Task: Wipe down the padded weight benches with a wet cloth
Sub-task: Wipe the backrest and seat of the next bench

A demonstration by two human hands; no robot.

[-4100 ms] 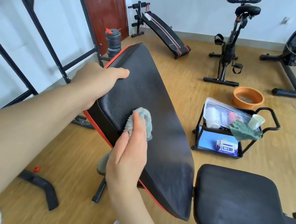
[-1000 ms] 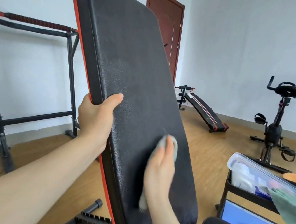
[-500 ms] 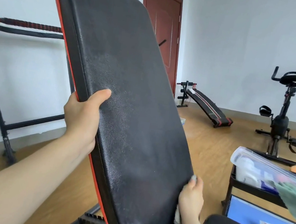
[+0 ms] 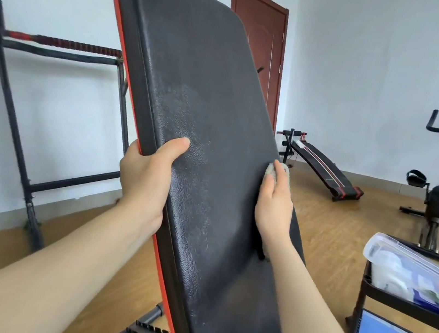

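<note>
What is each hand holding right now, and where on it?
The left hand grips the backrest pad by its left edge, thumb on the face. The right hand presses the cloth against the pad's right edge.

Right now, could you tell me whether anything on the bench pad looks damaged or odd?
Nothing stands out. The backrest pad shows no tears; the left hand grips its edge, the right hand presses the cloth on it. Pale speckles look like damp.
</note>
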